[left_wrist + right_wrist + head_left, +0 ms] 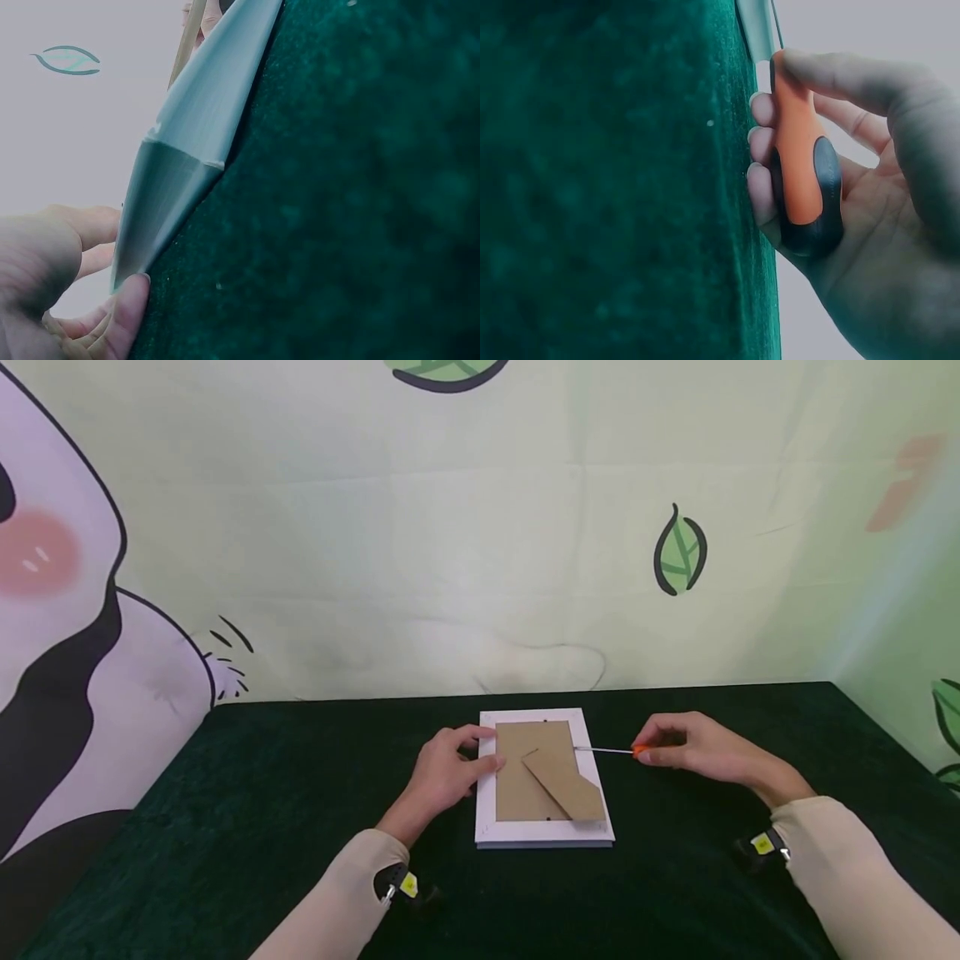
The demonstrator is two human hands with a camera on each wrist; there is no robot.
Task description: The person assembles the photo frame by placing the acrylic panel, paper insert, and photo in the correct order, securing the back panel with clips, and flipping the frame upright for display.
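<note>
A white picture frame (pixel 545 833) lay face down near the middle of the dark green surface (pixel 225 827), its brown backing board (pixel 525 777) up and the cardboard stand (pixel 564 785) folded across it. The left hand (pixel 450 770) rested on the frame's left edge, fingers loosely curved over the rim and touching the backing. The right hand (pixel 701 750) gripped a screwdriver (pixel 609 750), its thin metal shaft reaching to the frame's right edge.

The head view showed only a sliver of orange at the tool; the right wrist view showed the whole handle (pixel 801 161), orange with a black end, wrapped by fingers (pixel 761 150) and thumb just above the cloth. The left wrist view showed the frame's white corner (pixel 176 180) edge-on with the thumb (pixel 127 315) pressed under it, a contact hidden from above.
</note>
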